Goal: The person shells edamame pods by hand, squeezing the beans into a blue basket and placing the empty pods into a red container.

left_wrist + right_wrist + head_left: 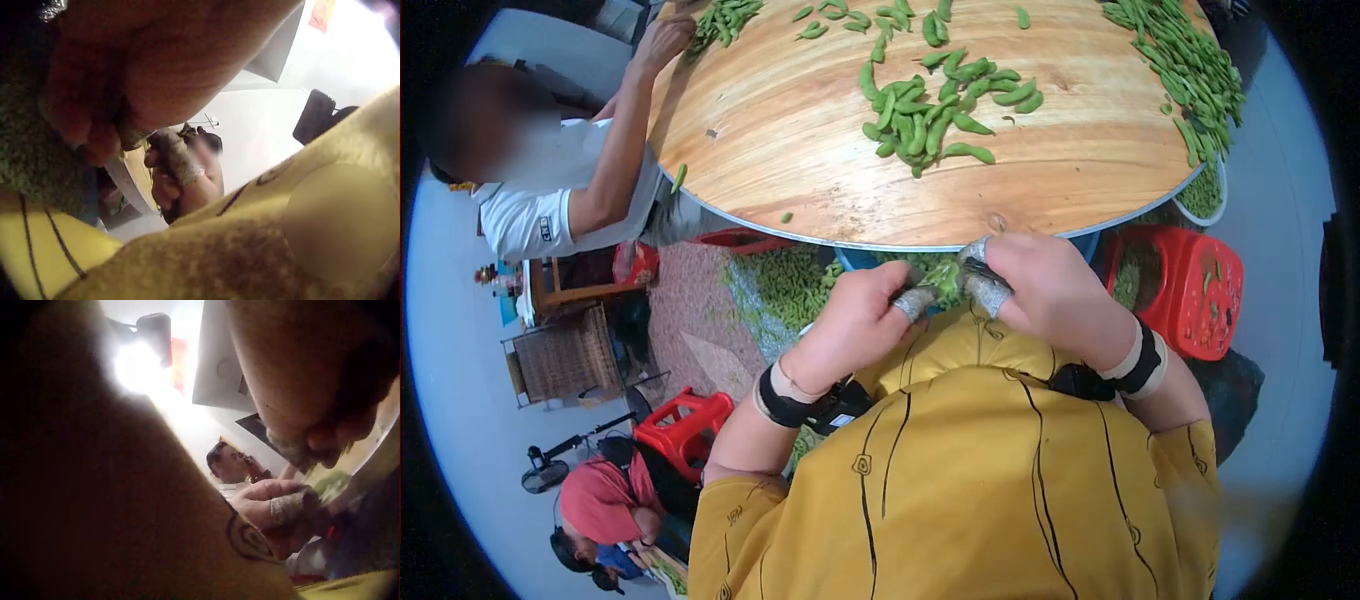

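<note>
Just off the near edge of the table, both hands meet over the lap. The left hand [855, 315] pinches a green soybean pod [946, 277] between taped thumb and curled fingers. From the other side the right hand [1055, 290] grips the pod's other end, with grey tape on its thumb and a finger. The pod is blurred and partly covered by the fingertips. In the right wrist view a pale green piece of the pod [332, 484] shows between the two hands. A loose heap of soybean pods [920, 115] lies on the wooden table beyond them.
The round wooden table [800, 180] has a metal rim [820, 241]. More pods [1190, 80] pile at its right edge, above a white basin [1203, 195]. A red stool [1210, 295] stands right. Another person [590, 190] works at left; a seated person [605, 500] is lower left.
</note>
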The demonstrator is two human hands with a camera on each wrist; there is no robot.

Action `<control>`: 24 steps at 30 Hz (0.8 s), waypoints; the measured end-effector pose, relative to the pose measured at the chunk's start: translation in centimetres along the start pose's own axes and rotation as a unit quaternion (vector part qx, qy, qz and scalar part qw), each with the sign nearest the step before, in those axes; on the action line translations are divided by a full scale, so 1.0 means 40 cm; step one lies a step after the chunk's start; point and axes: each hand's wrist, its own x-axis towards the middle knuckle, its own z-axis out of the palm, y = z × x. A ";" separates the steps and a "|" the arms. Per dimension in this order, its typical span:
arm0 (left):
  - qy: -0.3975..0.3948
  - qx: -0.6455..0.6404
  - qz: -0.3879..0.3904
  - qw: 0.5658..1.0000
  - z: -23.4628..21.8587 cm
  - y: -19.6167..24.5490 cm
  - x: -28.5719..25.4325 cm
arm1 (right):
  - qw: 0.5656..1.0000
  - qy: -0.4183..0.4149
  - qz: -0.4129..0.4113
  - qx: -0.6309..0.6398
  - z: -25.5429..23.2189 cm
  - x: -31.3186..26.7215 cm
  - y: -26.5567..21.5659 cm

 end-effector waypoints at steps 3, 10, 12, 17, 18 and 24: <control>0.050 0.130 0.096 0.986 0.010 0.014 0.000 | 0.999 0.010 -0.020 0.025 -0.007 0.013 -0.012; 0.073 0.087 0.209 0.971 0.017 0.022 0.006 | 0.955 -0.044 0.158 0.246 -0.032 0.017 -0.028; 0.067 0.093 0.215 0.970 0.010 0.022 0.005 | 0.949 -0.046 0.165 0.265 -0.035 0.018 -0.028; 0.040 0.109 0.236 0.965 0.009 0.038 0.011 | 0.985 0.035 0.071 0.154 -0.005 0.014 -0.010; 0.036 0.119 0.233 0.964 0.009 0.038 0.013 | 0.991 0.039 0.039 0.124 -0.003 0.018 -0.008; -0.014 0.119 0.200 0.972 -0.003 0.040 -0.007 | 0.995 -0.016 0.007 0.094 0.022 0.026 0.002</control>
